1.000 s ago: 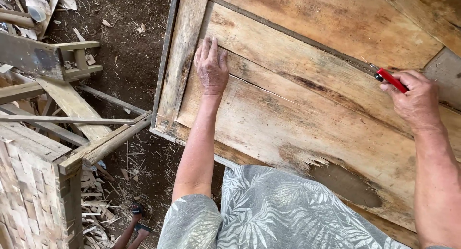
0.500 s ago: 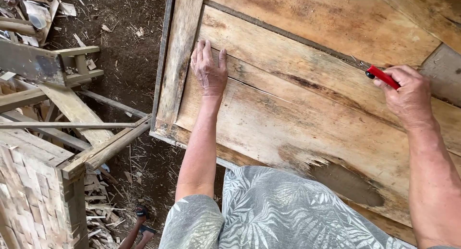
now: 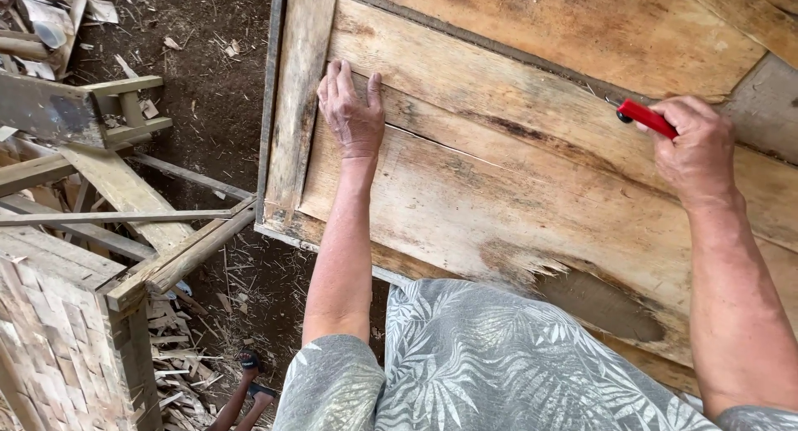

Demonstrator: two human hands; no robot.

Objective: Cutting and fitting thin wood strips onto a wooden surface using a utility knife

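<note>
The wooden panel (image 3: 532, 173) is pale tan with orange-brown grain, streaked by dark brown seams between its planks and a dark brown patch of torn wood near its lower edge. The tool handle (image 3: 647, 117) in the right hand (image 3: 697, 152) is bright red with a black tip. The shirt (image 3: 499, 364) is grey with a pale leaf pattern. The ground (image 3: 212, 57) off the panel's left edge is dark brown, flecked with pale chips. The woven panel (image 3: 50, 348) is straw-coloured in a basket-weave pattern.

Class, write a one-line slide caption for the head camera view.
Left hand pressed flat on weathered wooden boards while the right hand grips a red-handled tool.
</note>
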